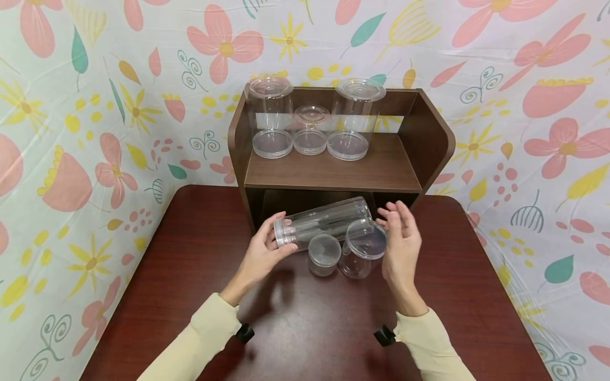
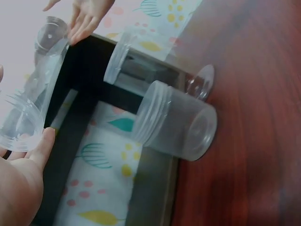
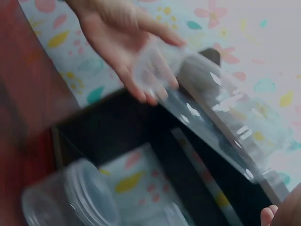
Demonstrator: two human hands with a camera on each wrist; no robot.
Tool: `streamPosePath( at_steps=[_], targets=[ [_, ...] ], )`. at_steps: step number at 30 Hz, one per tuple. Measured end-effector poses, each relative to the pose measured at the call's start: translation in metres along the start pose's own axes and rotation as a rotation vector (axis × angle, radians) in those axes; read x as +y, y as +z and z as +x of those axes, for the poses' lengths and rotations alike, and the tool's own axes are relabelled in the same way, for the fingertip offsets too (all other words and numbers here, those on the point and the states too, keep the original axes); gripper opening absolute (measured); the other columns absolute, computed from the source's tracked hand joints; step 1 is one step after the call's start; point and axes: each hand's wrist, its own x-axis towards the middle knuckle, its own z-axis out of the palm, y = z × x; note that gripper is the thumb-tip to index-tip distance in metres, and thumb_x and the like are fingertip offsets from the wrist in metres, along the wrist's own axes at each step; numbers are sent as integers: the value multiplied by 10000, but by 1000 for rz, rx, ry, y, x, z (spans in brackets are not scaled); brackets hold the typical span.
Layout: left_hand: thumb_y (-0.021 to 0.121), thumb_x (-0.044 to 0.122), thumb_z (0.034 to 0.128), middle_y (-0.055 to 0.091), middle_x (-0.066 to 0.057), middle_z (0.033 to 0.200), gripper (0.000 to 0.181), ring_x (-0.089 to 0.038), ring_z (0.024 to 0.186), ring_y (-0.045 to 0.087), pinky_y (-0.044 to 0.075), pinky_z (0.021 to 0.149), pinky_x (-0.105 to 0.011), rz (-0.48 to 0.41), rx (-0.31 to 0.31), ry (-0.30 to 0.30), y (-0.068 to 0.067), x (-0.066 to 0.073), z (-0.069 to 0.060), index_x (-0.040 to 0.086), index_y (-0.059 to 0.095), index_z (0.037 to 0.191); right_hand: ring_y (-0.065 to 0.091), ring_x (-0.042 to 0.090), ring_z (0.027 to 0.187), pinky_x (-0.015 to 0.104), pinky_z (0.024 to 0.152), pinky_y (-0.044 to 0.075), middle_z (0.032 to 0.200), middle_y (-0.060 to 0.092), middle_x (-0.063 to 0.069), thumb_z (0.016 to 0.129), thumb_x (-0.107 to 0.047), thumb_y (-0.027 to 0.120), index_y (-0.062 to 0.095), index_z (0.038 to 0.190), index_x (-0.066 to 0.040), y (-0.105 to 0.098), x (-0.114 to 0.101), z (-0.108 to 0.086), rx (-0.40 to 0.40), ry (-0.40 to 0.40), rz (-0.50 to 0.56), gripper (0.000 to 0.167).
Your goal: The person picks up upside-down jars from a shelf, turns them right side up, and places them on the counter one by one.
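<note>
Tall jar (image 1: 325,218) slants, left hand (image 1: 262,252) curled round one end.

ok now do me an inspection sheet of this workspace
Surface: dark red table, with a brown shelf unit standing on it
Job's things: tall clear jar held aslant; short jar and wider jar upright on the table
Clutter: left jar, small middle jar and right jar stand on the shelf unit
Hands: left hand grips one end of the tall clear jar; right hand is near its other end, contact unclear
Cables: nothing seen
Surroundings: floral backdrop behind and at both sides
</note>
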Motion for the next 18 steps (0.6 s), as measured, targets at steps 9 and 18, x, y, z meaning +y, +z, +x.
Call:
streamPosePath(
  at_steps=[9,18],
  targets=[
    [745,-125,869,493,-185,1470,802,-210,1229,608,562,921,-277,98,64,46,-25,27,-2,42,378,1562,610,190,1027,235,930,502,1137,621,150,957,-12,685,595,1302,89,-28,-14,48,202,-150,-114,371],
    [770,-121,853,502,-142,1482,851,-175,1253,579,517,978,-248,257,80,108,-48,57,-3,83,382,1582,574,147,1085,272,988,446,1165,617,63,957,-139,736,607,1353,67,-40,-4,82,184,-143,-380,464]
  ],
)
